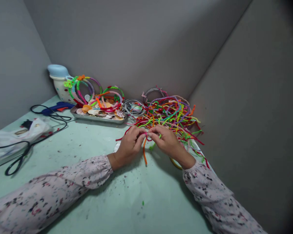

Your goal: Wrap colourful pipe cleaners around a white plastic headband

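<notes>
Between my two hands is a small pink pipe cleaner, bent into a curve. My left hand pinches one part of it between thumb and forefinger. Opposite, the fingertips of my right hand close on it too, almost touching the left. An orange pipe cleaner hangs or lies just below the fingers; I cannot tell whether it is held. Right behind my hands spreads a tangled heap of coloured pipe cleaners.
A metal tray of shells and wrapped hoops stands at the back, beside coiled grey wire. Further left are a white jar with a blue lid, a blue tool, a black cable and a plastic bag. Walls enclose the table.
</notes>
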`<control>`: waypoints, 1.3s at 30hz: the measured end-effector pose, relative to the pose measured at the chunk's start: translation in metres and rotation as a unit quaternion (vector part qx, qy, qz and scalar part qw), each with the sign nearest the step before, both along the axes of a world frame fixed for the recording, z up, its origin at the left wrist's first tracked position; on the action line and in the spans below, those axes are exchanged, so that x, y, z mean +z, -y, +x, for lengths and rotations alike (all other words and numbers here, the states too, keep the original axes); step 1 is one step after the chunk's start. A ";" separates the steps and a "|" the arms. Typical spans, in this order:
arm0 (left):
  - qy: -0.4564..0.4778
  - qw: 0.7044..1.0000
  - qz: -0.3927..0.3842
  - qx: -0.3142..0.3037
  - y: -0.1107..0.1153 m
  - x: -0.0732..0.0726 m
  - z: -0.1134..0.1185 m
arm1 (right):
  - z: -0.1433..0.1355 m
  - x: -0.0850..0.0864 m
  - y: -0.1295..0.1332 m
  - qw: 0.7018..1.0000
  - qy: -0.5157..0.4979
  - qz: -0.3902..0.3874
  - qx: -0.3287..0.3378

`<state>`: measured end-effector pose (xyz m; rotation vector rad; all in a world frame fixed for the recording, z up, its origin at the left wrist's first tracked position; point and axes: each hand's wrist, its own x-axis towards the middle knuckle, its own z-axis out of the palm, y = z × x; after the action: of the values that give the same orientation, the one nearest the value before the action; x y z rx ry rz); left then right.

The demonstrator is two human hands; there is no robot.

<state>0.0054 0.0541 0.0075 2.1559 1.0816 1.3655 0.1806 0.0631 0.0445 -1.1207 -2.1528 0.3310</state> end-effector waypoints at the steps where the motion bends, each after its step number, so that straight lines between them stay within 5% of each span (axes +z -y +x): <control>1: 0.002 1.000 -0.001 0.001 0.000 0.000 0.000 | 0.000 -0.001 0.000 1.000 0.000 0.008 0.001; 10: 0.065 0.997 -0.020 0.046 -0.003 -0.001 0.000 | 0.000 0.004 0.011 0.987 -0.053 0.153 -0.007; 15: 0.087 0.993 -0.026 0.077 -0.007 -0.003 0.000 | -0.005 -0.007 0.011 0.991 0.025 0.123 0.054; 20: 0.092 0.992 -0.026 0.088 -0.008 -0.005 0.000 | -0.005 -0.010 0.012 0.994 0.079 0.070 0.033; 28: 0.116 0.988 -0.045 0.093 -0.012 -0.007 -0.001 | -0.008 0.010 0.028 0.996 0.074 -0.045 0.027; 35: 0.123 0.988 -0.076 0.061 -0.009 -0.007 -0.001 | 0.009 0.036 0.031 0.975 0.086 -0.156 0.135; 39: 0.117 0.988 -0.089 0.044 -0.006 -0.005 0.000 | 0.026 0.041 0.019 0.975 0.060 -0.167 0.137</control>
<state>0.0053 0.0604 0.0023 1.7915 1.1691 1.4574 0.2064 0.0437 0.0860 -1.0405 -2.4265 0.7924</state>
